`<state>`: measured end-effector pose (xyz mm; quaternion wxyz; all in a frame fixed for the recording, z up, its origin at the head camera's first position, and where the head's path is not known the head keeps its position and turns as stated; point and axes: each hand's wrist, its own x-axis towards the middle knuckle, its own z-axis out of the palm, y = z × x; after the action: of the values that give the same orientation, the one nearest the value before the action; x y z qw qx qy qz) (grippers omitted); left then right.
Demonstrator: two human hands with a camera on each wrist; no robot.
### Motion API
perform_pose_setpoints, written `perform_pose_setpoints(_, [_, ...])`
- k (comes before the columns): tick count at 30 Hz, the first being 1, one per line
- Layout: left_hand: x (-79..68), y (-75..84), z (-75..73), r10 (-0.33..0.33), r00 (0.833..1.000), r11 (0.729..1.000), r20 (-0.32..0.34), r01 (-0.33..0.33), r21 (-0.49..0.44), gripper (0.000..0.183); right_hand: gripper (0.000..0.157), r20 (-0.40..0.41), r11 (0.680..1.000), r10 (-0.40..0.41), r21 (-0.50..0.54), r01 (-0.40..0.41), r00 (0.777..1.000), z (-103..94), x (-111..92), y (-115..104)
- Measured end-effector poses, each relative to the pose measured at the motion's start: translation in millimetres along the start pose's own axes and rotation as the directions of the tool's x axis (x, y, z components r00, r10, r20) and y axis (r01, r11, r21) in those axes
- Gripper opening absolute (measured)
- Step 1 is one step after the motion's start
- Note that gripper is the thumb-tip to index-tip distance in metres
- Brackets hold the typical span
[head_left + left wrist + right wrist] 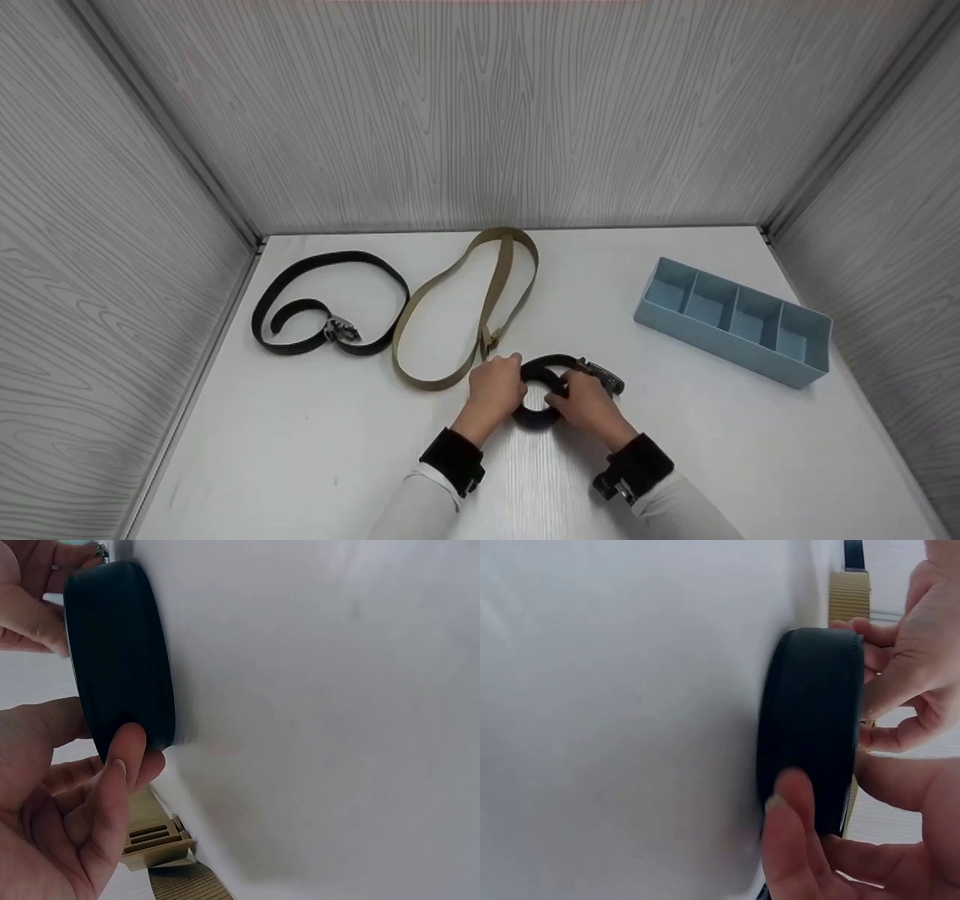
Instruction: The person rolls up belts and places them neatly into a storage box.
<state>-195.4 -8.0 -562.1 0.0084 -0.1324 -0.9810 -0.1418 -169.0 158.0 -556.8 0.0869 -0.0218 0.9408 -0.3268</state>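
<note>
Left hand (495,385) and right hand (589,405) pinch the coiled black leather-look belt (534,420), likely springy, rightly at nine and three o'clock.

The strap (498,281) lies behind the rolled belt (534,420), perhaps touching the loose belt (345,257) at left, with the tray (720,347) at right.

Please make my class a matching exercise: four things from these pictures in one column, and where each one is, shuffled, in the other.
Things
1. Coiled black belt
2. Tan strap
3. Blue tray
4. Loosely looped belt

Places
A. Near the right edge of the table
B. Just beyond the left hand
C. Near the table's left edge
D. In both hands' grip

Pairs: 1-D, 2-B, 3-A, 4-C
</note>
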Motion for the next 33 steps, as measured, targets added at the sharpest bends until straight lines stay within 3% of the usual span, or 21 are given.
perform_pose_setpoints(4, [-0.8,-0.4,-0.5,0.000,1.000,1.000,0.007,0.000,-0.028,0.021,0.017,0.028,1.000,0.006,-0.027,-0.005,1.000,-0.9,0,-3])
perform_pose_setpoints(11, [-0.5,-1.2,-1.4,0.064,0.998,0.998,0.013,-0.064,0.001,0.015,0.010,0.020,0.999,-0.026,-0.035,0.026,0.999,1.8,8,-6])
perform_pose_setpoints(17, [0.8,-3.5,0.4,0.063,0.998,0.998,-0.023,-0.063,0.000,0.005,0.022,-0.008,0.999,-0.034,-0.010,0.034,0.999,4.3,12,-5])
perform_pose_setpoints(22, [0.9,-3.3,1.4,0.062,0.998,0.998,-0.033,-0.062,-0.002,0.003,0.022,-0.035,0.999,-0.023,0.021,0.024,0.999,4.5,6,-3])
perform_pose_setpoints(28, [3.1,-2.4,1.8,0.045,0.999,0.999,0.006,-0.045,-0.012,0.013,0.021,-0.002,1.000,0.023,0.001,-0.023,1.000,4.5,-1,-7])
perform_pose_setpoints(33, [5.2,-2.9,0.9,0.050,0.998,0.999,0.027,-0.050,0.003,0.013,0.020,0.005,1.000,0.008,0.008,-0.008,1.000,2.1,4,-7])
